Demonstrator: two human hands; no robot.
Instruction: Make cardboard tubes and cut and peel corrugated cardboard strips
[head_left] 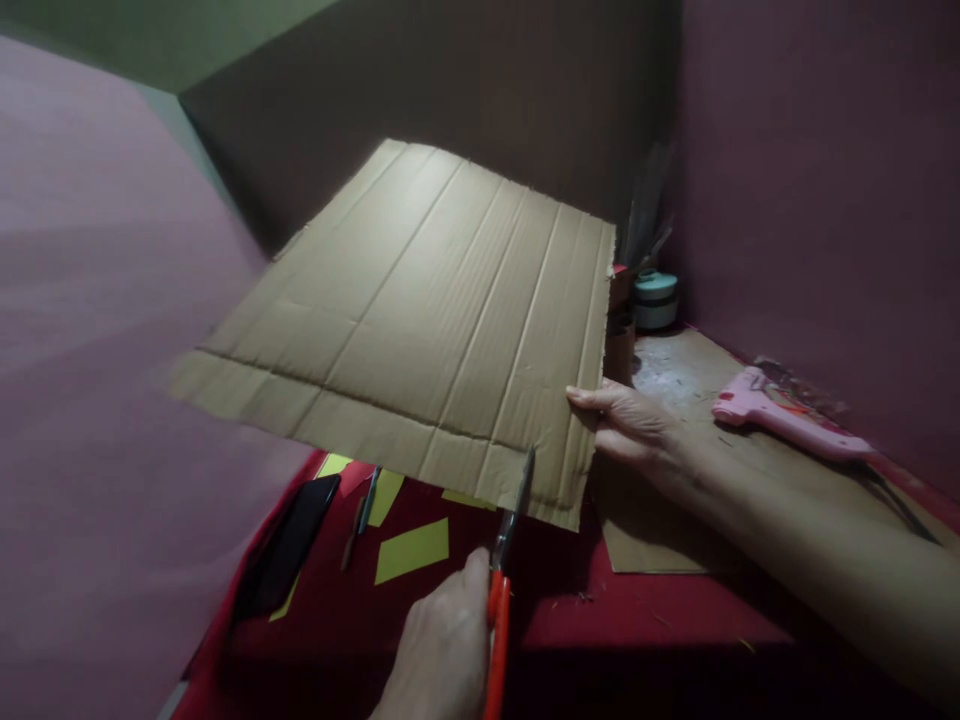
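A large sheet of corrugated cardboard (420,290) with several creases is held up and tilted above the table. My right hand (630,420) comes in from the right and grips its right edge, thumb on top and the other fingers partly hidden beneath. At the bottom centre my left hand (446,635) is closed around the orange handles of a pair of scissors (504,585). One scissor blade lies over the sheet's near edge, left of its near right corner; the other blade is mostly hidden.
On the red-covered table (645,620) lie yellow paper pieces (412,550), a black phone (292,540) and a slim blue pen-like item (368,500). At right, a pink glue gun (787,415) rests on a brown board (652,545). A teal-lidded container (655,300) stands behind.
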